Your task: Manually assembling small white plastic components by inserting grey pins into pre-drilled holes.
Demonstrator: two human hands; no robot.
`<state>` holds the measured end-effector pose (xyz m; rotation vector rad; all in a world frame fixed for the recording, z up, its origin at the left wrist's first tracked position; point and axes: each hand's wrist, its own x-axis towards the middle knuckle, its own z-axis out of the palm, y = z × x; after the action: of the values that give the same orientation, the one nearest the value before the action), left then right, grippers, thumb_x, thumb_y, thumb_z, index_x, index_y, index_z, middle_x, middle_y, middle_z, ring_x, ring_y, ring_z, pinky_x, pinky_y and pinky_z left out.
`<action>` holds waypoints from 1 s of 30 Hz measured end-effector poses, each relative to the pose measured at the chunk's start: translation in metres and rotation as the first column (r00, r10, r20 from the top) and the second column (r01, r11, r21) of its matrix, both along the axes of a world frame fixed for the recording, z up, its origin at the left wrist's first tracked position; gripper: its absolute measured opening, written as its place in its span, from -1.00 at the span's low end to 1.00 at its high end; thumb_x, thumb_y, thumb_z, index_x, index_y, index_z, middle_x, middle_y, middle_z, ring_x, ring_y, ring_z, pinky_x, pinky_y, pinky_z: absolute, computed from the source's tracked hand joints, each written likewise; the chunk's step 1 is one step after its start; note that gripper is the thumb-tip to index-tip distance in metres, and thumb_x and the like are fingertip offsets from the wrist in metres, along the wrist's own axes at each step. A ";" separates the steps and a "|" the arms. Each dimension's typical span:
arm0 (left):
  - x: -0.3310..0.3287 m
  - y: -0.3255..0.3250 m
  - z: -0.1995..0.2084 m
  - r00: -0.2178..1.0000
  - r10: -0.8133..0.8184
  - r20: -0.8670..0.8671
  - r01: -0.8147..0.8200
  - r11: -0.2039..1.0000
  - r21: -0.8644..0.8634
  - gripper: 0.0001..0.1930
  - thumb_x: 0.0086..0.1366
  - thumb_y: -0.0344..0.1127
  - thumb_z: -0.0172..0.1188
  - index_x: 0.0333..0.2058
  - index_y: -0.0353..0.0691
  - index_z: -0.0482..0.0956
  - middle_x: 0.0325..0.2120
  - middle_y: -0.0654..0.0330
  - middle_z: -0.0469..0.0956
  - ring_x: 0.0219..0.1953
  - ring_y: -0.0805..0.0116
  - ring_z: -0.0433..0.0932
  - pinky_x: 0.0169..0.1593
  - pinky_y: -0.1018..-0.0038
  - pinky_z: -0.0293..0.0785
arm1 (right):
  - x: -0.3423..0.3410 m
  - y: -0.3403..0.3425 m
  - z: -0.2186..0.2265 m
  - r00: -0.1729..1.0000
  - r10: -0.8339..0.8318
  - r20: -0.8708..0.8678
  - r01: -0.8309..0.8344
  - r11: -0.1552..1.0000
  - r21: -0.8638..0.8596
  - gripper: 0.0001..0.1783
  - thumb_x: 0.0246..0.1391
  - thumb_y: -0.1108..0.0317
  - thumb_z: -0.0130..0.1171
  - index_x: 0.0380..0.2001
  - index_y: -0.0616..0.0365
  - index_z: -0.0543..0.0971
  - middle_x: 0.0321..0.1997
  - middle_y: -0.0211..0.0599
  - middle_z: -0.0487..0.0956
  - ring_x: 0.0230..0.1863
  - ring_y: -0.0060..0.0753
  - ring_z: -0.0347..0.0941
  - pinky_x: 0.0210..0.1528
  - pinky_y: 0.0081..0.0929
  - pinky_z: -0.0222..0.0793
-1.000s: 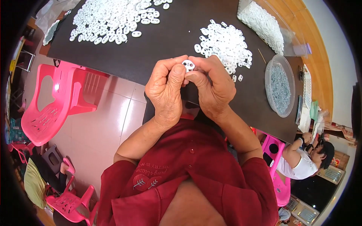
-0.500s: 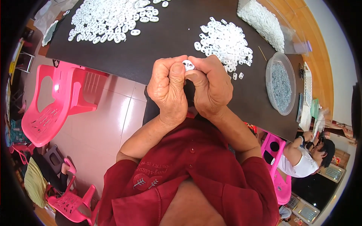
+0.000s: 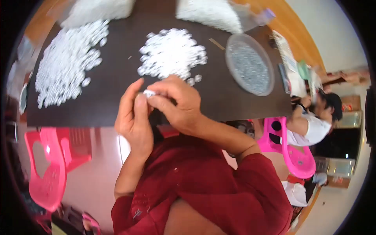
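- One small white piece is pinched in your right hand, nearer you than the middle heap.
- Your left hand is right beside it; cannot tell whether gripping.

hands close together, right fingers seemingly pinched

pretty bright lighting, but motion blur smears the whole shot: the small white plastic piece is mush, and the middle pile of white pieces blows out almost pure white. harsh glare on the shiny floor, fisheye bends the dark tabletop, corners go black.
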<state>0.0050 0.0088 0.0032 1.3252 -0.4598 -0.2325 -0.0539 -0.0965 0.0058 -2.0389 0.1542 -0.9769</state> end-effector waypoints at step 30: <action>0.090 -0.042 -0.009 0.688 -0.330 0.646 -0.158 0.801 0.578 -0.90 0.08 -0.37 0.17 -0.41 -0.23 0.58 -0.54 0.07 0.45 -0.38 0.05 0.49 -0.32 0.25 0.39 | -0.077 -0.179 0.074 0.876 -0.480 0.044 0.358 0.587 -0.726 -0.86 -0.02 0.51 0.18 -0.32 0.26 0.57 -0.41 -0.28 0.54 -0.39 -0.52 0.44 -0.30 -0.62 0.34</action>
<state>0.0952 -0.0334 -0.0057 2.0275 -1.2171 0.1085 -0.1308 -0.2759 0.0793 -2.9088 0.4154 -1.3077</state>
